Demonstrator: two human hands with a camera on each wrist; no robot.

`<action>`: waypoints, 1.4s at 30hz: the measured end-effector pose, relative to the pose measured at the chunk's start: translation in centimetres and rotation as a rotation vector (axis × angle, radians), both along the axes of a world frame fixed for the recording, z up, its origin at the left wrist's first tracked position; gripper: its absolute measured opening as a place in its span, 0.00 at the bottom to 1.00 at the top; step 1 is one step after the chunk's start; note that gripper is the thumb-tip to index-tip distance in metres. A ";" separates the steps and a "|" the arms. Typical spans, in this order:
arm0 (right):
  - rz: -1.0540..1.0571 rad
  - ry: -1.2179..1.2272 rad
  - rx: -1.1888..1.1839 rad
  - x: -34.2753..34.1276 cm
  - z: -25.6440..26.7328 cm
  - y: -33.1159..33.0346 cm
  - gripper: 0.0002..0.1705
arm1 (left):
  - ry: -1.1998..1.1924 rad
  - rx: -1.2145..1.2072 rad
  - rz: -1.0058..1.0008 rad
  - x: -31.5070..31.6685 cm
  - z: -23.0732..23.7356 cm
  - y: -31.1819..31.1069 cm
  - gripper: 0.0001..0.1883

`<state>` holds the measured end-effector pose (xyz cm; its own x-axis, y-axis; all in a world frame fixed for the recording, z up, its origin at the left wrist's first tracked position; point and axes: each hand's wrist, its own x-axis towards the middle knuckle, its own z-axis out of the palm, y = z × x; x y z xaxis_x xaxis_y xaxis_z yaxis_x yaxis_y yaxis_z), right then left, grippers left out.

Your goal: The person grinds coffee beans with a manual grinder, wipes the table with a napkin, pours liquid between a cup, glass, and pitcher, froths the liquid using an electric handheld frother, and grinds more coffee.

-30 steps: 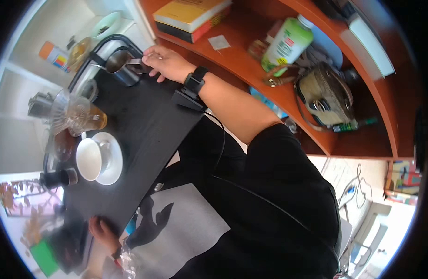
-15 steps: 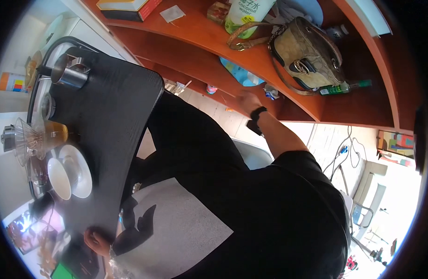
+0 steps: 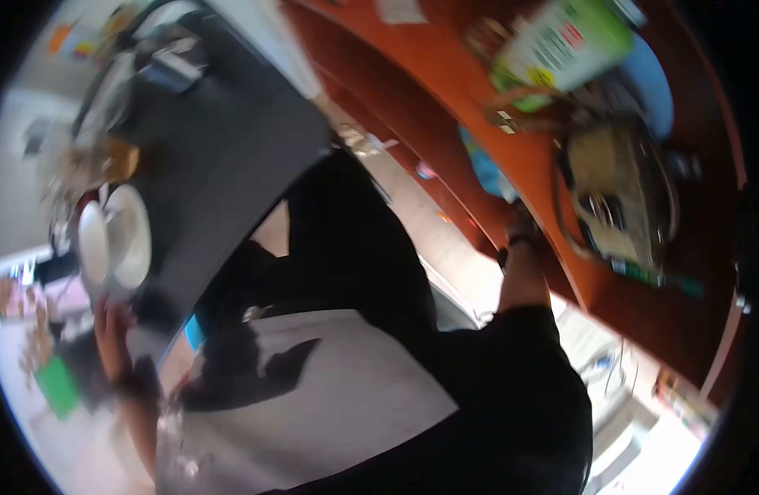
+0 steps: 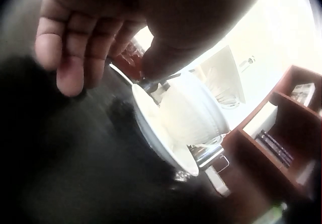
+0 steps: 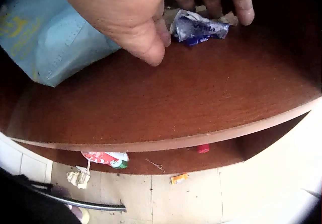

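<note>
My right hand [image 3: 521,224] reaches into the lower shelf; the right wrist view shows the hand [image 5: 131,12] over a crumpled blue-and-clear wrapper [image 5: 198,28], thumb and fingers spread around it. A firm hold on it is not visible. My left hand [image 3: 114,330], blurred in the head view, is near a white cup [image 3: 93,241] tilted beside or on a saucer [image 3: 132,235]. In the left wrist view, this hand [image 4: 105,38] has its fingers extended above the black table, holding nothing, with the saucer [image 4: 151,118] and cup [image 4: 191,108] just beyond.
On the black table [image 3: 223,124] a metal cup [image 3: 177,66] stands at the far end. The red-brown shelf [image 5: 151,108] holds a light-blue bag [image 5: 55,32]. Above are a handbag [image 3: 615,190] and a green-and-white bottle [image 3: 561,54]. Small items lie on the lowest shelf and floor.
My right hand has gone from the metal cup's handle to the lower shelf on the right. My left hand has moved up toward the saucer and its fingers have straightened. The head view has shifted.
</note>
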<state>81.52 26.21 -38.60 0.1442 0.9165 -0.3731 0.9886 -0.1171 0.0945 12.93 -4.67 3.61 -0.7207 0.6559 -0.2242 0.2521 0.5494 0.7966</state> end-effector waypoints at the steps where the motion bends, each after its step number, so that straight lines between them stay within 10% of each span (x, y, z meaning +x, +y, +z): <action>1: -0.011 0.034 0.019 1.0 -0.8 0.0 0.31 | -0.002 -0.025 -0.003 0.5 0.3 1.1 0.23; 8: -0.194 0.225 0.049 11.3 -6.3 0.0 0.32 | -0.083 -0.070 0.057 0.7 -0.4 5.3 0.15; 10: -0.314 0.624 0.154 14.4 -9.1 0.1 0.33 | -0.107 -0.047 0.097 1.3 0.0 6.5 0.15; 14: -0.012 0.059 -0.011 8.2 -0.2 -1.1 0.32 | -0.158 -0.035 0.057 0.3 -0.2 6.9 0.14; 16: -0.364 0.114 0.053 3.6 5.1 -1.4 0.30 | -0.137 -0.031 0.062 0.2 -0.1 6.9 0.14; 22: -0.286 0.429 0.242 -6.3 16.1 -2.4 0.15 | -0.148 -0.010 0.089 -1.0 0.0 5.6 0.17; 26: -0.003 0.177 0.149 -5.3 15.1 -0.8 0.18 | -0.153 -0.022 0.112 -1.7 -0.2 3.8 0.15; 36: 0.084 0.853 0.236 -14.7 24.6 -3.4 0.11 | -0.094 -0.062 0.151 -3.2 0.0 0.5 0.14; 42: 0.033 0.847 -0.092 -21.0 32.3 -3.0 0.09 | -0.225 0.030 0.148 -3.9 0.0 -1.0 0.15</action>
<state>60.48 23.21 -6.28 -0.2432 0.8760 -0.4166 0.7329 -0.1154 -0.6705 9.08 -5.64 3.59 -0.7434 0.5561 -0.3715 -0.0142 0.5423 0.8401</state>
